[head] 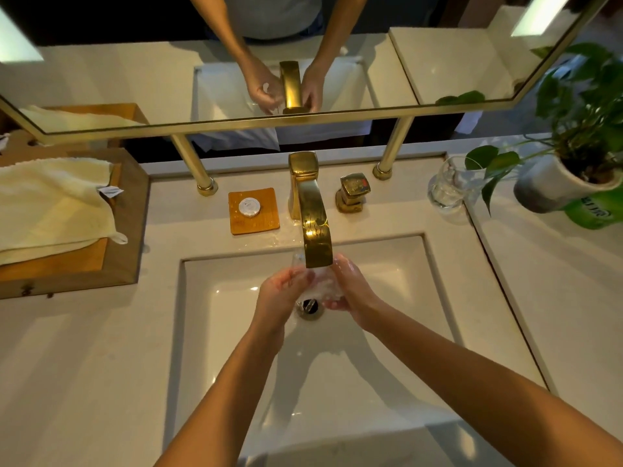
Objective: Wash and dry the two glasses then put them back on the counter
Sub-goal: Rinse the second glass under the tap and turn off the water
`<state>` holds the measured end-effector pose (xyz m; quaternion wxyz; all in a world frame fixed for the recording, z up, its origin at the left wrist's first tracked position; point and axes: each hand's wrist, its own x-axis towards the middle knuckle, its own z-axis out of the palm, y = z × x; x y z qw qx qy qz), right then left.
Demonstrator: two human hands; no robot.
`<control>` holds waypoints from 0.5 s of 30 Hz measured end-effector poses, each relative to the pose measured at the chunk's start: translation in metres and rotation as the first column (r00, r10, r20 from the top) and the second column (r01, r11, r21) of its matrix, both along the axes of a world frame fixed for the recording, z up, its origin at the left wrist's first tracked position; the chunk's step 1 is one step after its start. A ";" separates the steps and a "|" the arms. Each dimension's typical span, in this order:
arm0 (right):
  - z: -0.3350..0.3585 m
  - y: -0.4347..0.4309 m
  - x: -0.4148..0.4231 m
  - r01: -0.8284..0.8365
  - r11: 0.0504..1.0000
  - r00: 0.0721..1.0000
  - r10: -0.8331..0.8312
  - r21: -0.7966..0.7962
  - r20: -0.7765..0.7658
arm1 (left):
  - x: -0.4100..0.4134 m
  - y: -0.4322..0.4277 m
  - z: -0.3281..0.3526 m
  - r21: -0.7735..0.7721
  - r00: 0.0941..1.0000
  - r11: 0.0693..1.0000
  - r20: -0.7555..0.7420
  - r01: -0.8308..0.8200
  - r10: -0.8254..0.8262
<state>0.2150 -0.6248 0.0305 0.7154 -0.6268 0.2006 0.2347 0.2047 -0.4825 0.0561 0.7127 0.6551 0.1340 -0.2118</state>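
Observation:
Under the gold tap [315, 227], over the white sink [387, 274], I hold a clear glass [322, 283] between both hands. Water runs over it and blurs its outline. My left hand [281, 293] grips it from the left, my right hand [352, 291] from the right, just above the drain [308, 306]. A second clear glass [453, 185] stands upright on the counter at the back right, beside the potted plant. A pale yellow towel [55, 203] lies on a wooden tray at the left.
A potted plant [569, 170] in a white pot crowds the back right corner, its leaves over the second glass. A gold tap handle [352, 192] and a wrapped soap on a wooden dish [253, 210] flank the tap. A gold-framed mirror [303, 119] stands behind.

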 end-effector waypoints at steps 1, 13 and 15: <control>0.001 0.001 -0.002 0.036 0.998 0.998 -0.033 0.054 -0.056 | -0.002 -0.003 0.000 0.033 0.998 0.997 0.018 -0.068 0.068; -0.016 -0.018 -0.033 -0.058 0.998 0.998 0.057 -0.007 -0.041 | -0.029 -0.023 -0.036 0.095 0.998 0.994 -0.035 -0.051 0.055; -0.011 -0.030 -0.029 0.066 0.927 0.973 0.022 -0.368 0.231 | -0.026 -0.021 -0.039 0.217 0.998 0.976 0.060 0.015 -0.028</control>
